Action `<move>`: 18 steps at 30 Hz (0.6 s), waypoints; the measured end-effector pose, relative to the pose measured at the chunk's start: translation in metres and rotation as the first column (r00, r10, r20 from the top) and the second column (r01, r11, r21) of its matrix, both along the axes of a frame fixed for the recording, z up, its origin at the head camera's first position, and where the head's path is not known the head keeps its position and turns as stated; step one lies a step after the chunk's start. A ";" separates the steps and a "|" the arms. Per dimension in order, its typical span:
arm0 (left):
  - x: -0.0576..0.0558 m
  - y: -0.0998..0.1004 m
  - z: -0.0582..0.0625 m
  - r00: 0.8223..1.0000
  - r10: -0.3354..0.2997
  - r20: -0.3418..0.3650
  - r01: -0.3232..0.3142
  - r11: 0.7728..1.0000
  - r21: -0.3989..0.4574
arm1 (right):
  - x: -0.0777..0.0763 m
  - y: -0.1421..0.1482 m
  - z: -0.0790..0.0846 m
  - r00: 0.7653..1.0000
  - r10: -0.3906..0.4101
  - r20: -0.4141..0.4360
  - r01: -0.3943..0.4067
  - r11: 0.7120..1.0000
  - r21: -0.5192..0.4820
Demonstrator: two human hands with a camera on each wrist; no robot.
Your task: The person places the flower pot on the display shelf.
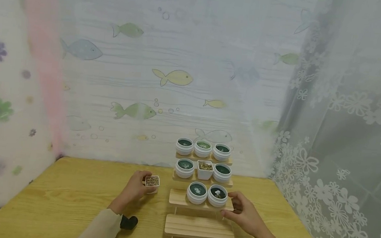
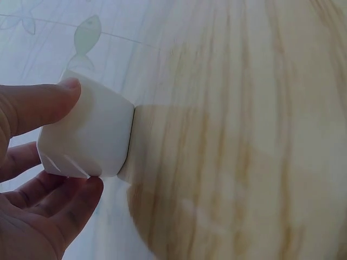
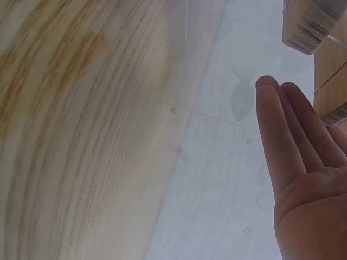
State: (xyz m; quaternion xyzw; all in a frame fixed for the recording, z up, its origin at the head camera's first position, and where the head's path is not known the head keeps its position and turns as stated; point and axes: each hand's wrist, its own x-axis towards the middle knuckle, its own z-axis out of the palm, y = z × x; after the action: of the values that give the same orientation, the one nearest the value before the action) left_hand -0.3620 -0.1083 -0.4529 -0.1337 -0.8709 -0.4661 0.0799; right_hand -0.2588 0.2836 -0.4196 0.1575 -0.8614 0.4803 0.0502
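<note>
My left hand grips a small square white pot filled with brown granules, its thumb on one side and fingers on the other. The pot's base is right at the tabletop, left of a tiered wooden stand. At the stand's right side is my right hand, fingers straight in the right wrist view and thumb by the second-lowest tier. That tier bears two round white pots with dark green tops, standing toward its right end. The nearer one to my right hand is a round pot with a white speck on top.
Higher tiers carry several round white pots and another square pot of granules. The lowest tier has bare planks. Fish-patterned sheeting hangs behind the wooden table, and a flowered curtain hangs on the right.
</note>
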 end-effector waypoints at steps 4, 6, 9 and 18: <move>0.002 0.000 0.001 1.000 0.010 -0.003 -0.010 1.000 -0.005 | 0.001 0.000 0.000 1.000 -0.005 0.004 0.005 1.000 0.006; 0.003 0.000 0.002 1.000 0.014 -0.006 -0.015 1.000 -0.007 | 0.000 0.000 0.001 1.000 -0.012 0.009 0.012 1.000 0.005; 0.004 0.001 0.003 1.000 0.017 -0.010 -0.017 1.000 -0.003 | -0.001 0.000 0.001 1.000 -0.017 0.011 0.017 1.000 0.005; 0.011 0.001 0.006 0.999 0.037 -0.012 -0.037 0.999 -0.034 | 0.000 0.000 0.000 1.000 -0.011 0.000 0.011 1.000 0.001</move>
State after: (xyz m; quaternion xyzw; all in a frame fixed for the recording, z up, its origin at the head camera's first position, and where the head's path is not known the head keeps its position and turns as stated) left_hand -0.3506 -0.1076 -0.4466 -0.1214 -0.8806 -0.4489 0.0912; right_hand -0.2592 0.2835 -0.4192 0.1525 -0.8625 0.4797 0.0527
